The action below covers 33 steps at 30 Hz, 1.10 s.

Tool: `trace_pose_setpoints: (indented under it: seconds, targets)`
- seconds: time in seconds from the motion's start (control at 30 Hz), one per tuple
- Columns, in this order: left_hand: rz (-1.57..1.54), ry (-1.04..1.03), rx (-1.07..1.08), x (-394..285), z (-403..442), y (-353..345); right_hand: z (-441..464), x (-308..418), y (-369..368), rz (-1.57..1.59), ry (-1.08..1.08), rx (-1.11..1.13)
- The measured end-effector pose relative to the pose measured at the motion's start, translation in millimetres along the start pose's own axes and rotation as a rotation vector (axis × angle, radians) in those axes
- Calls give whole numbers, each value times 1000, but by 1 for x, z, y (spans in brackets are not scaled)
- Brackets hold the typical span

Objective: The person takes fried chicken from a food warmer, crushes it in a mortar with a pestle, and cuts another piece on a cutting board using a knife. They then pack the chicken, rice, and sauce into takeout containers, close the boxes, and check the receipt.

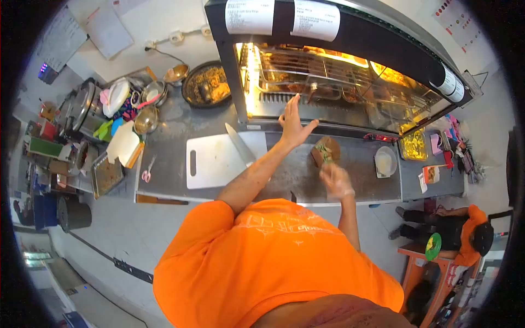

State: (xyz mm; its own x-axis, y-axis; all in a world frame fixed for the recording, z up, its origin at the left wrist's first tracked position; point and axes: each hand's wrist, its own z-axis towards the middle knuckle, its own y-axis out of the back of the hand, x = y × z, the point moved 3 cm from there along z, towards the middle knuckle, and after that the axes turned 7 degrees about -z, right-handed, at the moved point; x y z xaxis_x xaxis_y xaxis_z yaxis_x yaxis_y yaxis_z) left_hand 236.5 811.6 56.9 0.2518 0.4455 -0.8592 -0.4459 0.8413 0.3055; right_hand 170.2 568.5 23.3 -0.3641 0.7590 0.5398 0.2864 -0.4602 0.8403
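Black-framed case point(377, 50) holds food point(278, 75) (left hand point(296, 129) near).

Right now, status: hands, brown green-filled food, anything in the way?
Bare left hand open, raised before glass-fronted black cabinet. Clear-gloved right hand at near edge of brown green-filled food, grip unclear. Long-bladed knife on white rectangular board, left, clear of food.

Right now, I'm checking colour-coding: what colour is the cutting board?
The cutting board is white, clearest in the head view.
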Motion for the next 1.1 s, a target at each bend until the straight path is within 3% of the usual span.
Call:
trace_pose_setpoints:
  seconds: [0.1,0.2,0.27,0.3,0.33,0.43,0.53,0.77,0.93,1.03,1.1]
  targets:
    - [8,-53,-57,11,-15,12,61,35,40,118,125,-249]
    - [70,43,-94,36,-52,47,125,63,69,124,322,-518]
    - [62,106,-122,62,-81,71,169,75,81,-83,309,-413]
    - [44,142,-138,73,-100,82,201,60,69,-141,351,-257]
    - [65,204,-149,85,-122,91,203,73,72,-182,241,-120]
    - [74,441,-183,100,-185,118,247,83,58,-688,75,-394]
    - [-24,538,-320,127,-261,141,274,88,68,-699,-79,-513]
    - [-69,780,-608,122,-392,168,332,89,61,-339,-105,-483]
    - [-87,814,-681,132,-396,186,329,89,40,-25,-27,-478]
    - [-134,866,-656,136,-379,207,319,90,25,354,40,-456]
    - [-134,870,-624,148,-372,225,309,86,9,826,38,-379]
